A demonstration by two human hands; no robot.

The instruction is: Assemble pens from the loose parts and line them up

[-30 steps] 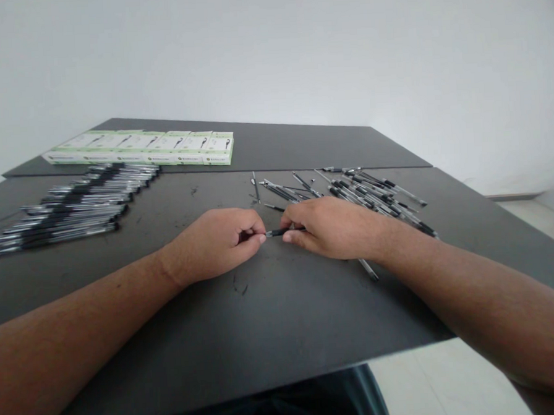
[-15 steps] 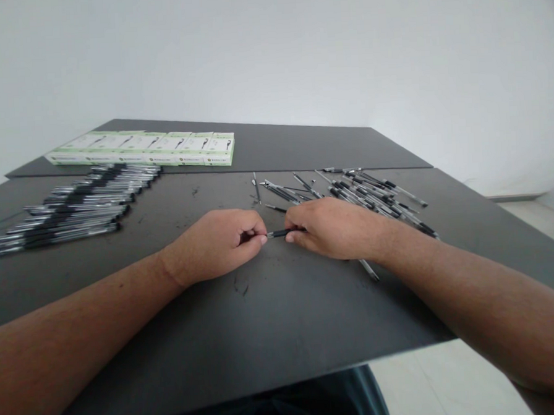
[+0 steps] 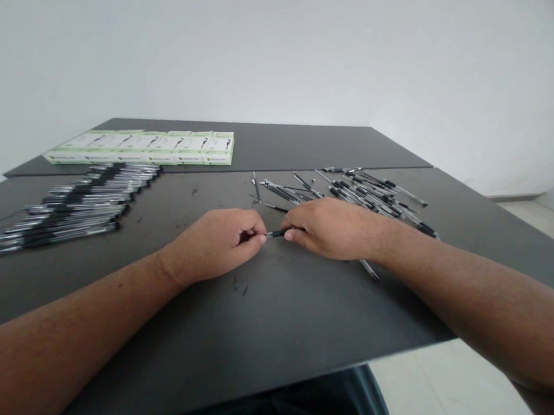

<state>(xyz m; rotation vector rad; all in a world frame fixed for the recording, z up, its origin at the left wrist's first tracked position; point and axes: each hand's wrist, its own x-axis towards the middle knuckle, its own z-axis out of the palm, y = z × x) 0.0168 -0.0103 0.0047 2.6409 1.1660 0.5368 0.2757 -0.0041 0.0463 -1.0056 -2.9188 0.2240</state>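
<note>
Between my hands, over the middle of the dark table, lies a black pen [image 3: 276, 233] with a clear tip end pointing left. My right hand [image 3: 327, 229] is closed round its dark grip, and the fingers cover the rest of the barrel. Thumb and forefinger of my left hand [image 3: 227, 241] pinch the pen at its tip end; any small part inside that pinch is hidden. Just behind my right hand are loose refills [image 3: 280, 192] and pen parts. A pile of clear pens with black grips [image 3: 373, 196] spreads to its right.
On the left, many black-and-clear pens [image 3: 77, 205] lie side by side in a slanting row. Behind them stands a line of green-and-white boxes [image 3: 162, 148]. One pen [image 3: 369, 271] lies below my right wrist. The table's [image 3: 265, 344] near edge is close to my lap.
My right hand has shifted slightly left along the pen, so less of the dark grip shows between my hands. My left hand has stayed almost still.
</note>
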